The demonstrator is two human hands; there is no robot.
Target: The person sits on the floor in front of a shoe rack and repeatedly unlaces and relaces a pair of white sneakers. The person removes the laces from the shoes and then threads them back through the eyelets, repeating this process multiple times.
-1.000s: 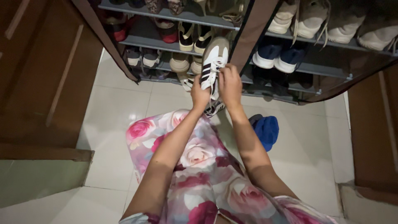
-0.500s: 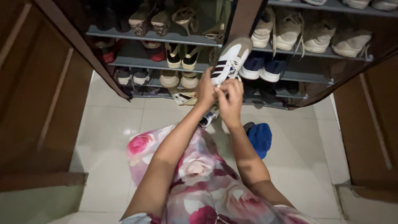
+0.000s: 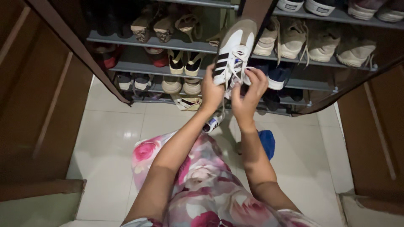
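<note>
head view: i'm looking down past a floral dress [image 3: 202, 185] at both hands raised in front of an open shoe rack [image 3: 176, 42].
left hand: my left hand [image 3: 211, 91] is gripping the sneaker [image 3: 232, 50] from its left side, low on the heel end, fingers wrapped around it.
right hand: my right hand [image 3: 249, 94] is closing on the white laces [image 3: 235, 69], fingertips pinching at them on the sneaker's right side; the palm is facing the shoe.
sneaker: it is white with dark side stripes and a tan toe cap, and i'm holding it in the air, toe pointing up toward the rack's dark centre post [image 3: 252, 12], clear of the shelves.
second sneaker: a matching striped shoe [image 3: 212, 123] is lying on the floor just under my left wrist.
rack: grey shelves are carrying sandals [image 3: 182, 62] on the left and pale lace-up shoes [image 3: 320, 42] on the right, with dark blue shoes [image 3: 277, 75] one shelf lower.
floor: pale glossy tiles [image 3: 109, 138] are showing below, and a blue cloth bundle [image 3: 266, 142] is sitting beside my right forearm.
sides: brown wooden panels [image 3: 38, 92] are standing on either side of the rack.
</note>
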